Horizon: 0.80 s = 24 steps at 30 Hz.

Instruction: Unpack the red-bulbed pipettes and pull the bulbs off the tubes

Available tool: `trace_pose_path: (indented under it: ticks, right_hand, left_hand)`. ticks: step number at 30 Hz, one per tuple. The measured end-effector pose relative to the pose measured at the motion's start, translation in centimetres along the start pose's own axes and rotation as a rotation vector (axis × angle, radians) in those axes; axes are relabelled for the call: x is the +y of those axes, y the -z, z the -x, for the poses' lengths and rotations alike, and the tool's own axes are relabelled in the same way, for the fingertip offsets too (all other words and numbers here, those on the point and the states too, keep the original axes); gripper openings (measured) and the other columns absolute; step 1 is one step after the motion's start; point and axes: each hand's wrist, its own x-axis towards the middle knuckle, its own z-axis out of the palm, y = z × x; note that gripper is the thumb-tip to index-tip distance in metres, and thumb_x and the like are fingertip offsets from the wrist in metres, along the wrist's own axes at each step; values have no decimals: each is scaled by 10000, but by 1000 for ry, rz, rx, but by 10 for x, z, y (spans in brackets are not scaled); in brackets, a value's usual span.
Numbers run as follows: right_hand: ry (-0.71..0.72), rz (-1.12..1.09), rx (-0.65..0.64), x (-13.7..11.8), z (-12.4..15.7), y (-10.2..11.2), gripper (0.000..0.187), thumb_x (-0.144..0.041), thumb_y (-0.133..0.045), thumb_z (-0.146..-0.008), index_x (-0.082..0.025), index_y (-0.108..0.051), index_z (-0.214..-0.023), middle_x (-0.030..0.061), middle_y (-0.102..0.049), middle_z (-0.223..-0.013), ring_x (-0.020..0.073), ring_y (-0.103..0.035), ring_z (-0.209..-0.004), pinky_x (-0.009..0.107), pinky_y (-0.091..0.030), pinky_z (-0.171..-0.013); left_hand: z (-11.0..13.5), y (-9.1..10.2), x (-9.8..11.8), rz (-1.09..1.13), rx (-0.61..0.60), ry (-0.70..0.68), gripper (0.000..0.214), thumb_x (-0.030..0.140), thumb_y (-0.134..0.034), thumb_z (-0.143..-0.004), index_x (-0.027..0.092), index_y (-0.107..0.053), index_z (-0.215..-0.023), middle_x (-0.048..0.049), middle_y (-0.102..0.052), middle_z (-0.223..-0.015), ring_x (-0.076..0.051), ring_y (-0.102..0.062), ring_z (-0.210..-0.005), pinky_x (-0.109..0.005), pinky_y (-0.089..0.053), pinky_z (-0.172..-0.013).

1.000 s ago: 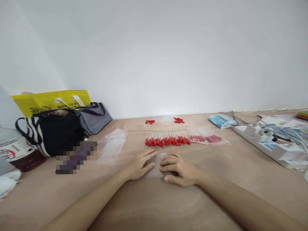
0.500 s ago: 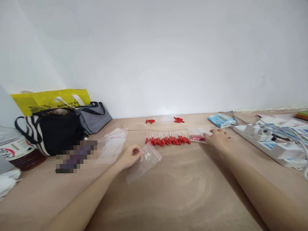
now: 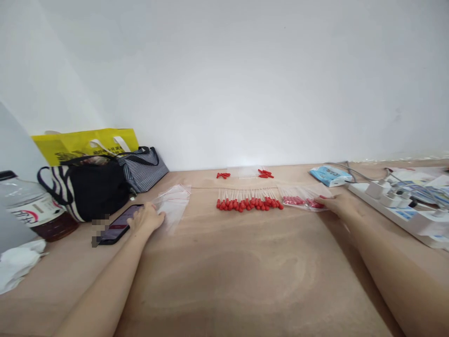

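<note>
At the left, my left hand (image 3: 145, 219) is open between a dark phone (image 3: 117, 227) and a pile of clear zip bags (image 3: 175, 203); its fingers reach over the phone's right edge and its thumb points toward the bags. My right hand (image 3: 342, 208) has its fingers stretched out at the right end of a clear bag (image 3: 305, 191) holding red-tipped sticks. Some of its fingers are hidden. Left of that bag, a row of white sticks with red bulbous tips (image 3: 249, 202) lies with the tips toward me.
Small red pieces (image 3: 223, 175) and more red pieces (image 3: 265, 173) lie near the wall. A blue packet (image 3: 330, 176) and a power strip (image 3: 396, 206) stand right. Left are a black bag (image 3: 94, 192), a striped bag (image 3: 145, 168), a yellow bag (image 3: 84, 142) and a bottle (image 3: 38, 206).
My left hand has moved left, from the loose zip bag near the middle to the phone and bag pile. That bag is gone from the middle. My right hand shifted right, uncovering more of the filled bag.
</note>
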Motion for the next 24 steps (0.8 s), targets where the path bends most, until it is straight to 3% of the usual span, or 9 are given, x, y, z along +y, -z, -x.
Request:
trace_pose_path:
  ticks: [3,5,8,11,14,16,19,21,24]
  right_hand:
    - [90,-85,199,-8,14,9,339,-507,-552,-609,-172,-561,-555,80,-549,-525,255,-568,-596,313,-380,-497]
    - [126,-216,360,-20,28,18,313,-487,-567,-613,-175,-546,-597,84,-571,-580,265,-578,-660,323,-398,-538]
    - [210,-659,375,-48,57,26,323,-478,-623,-582,-183,-532,-675,44,-586,-633,218,-585,-647,307,-433,-556]
    - [413,-1076,-77,-76,95,21,343,-432,-705,-523,-191,-513,-674,7,-602,-648,158,-580,-585,279,-459,-550]
    - [502,-1108,-628,-94,132,1,345,-368,-755,-489,-168,-529,-655,-7,-610,-614,121,-565,-535,252,-458,-530]
    - [507,-1083,-851,-99,153,-13,351,-332,-776,-468,-159,-514,-625,-27,-599,-570,104,-555,-512,234,-448,-515]
    - [522,-1006,-1034,-105,172,-29,353,-315,-787,-454,-144,-525,-618,-41,-579,-532,82,-521,-475,216,-424,-483]
    - [547,-952,-1059,-109,177,-35,360,-310,-791,-445,-135,-540,-635,-38,-583,-556,80,-523,-496,214,-424,-496]
    - [538,-934,-1001,-111,177,-38,427,-299,-800,-425,-140,-547,-731,-41,-586,-636,85,-542,-554,224,-447,-548]
  left_hand:
    - [13,1,14,-75,193,-30,387,347,-501,-711,123,-494,-1026,-197,-501,-1107,-360,-421,-1065,-464,-336,-805]
    - [25,2,28,-42,319,-151,350,332,-476,-740,137,-486,-1030,-164,-501,-1094,-338,-408,-1056,-452,-325,-814]
    - [46,-3,52,106,390,-397,314,337,-486,-746,165,-492,-1009,-114,-514,-1067,-312,-400,-1043,-455,-306,-849]
    - [71,-10,74,353,359,-643,344,336,-522,-733,161,-463,-1022,-105,-508,-1058,-272,-429,-1007,-429,-333,-864]
    - [97,-11,87,623,288,-804,354,324,-487,-775,158,-404,-1076,-100,-497,-1035,-223,-466,-970,-385,-387,-844]
    - [110,-6,90,735,221,-880,326,296,-440,-808,170,-388,-1104,-97,-496,-1054,-208,-478,-981,-380,-395,-854]
    - [122,3,93,744,-45,-1113,336,310,-457,-805,180,-417,-1112,-102,-497,-1120,-217,-466,-1056,-384,-374,-913]
    - [127,5,94,662,-287,-1244,437,373,-521,-768,189,-423,-1152,-105,-463,-1206,-237,-418,-1137,-390,-344,-960]
    - [133,-1,95,512,-531,-1222,682,462,-581,-708,215,-316,-1286,-101,-326,-1352,-265,-310,-1235,-418,-296,-1004]
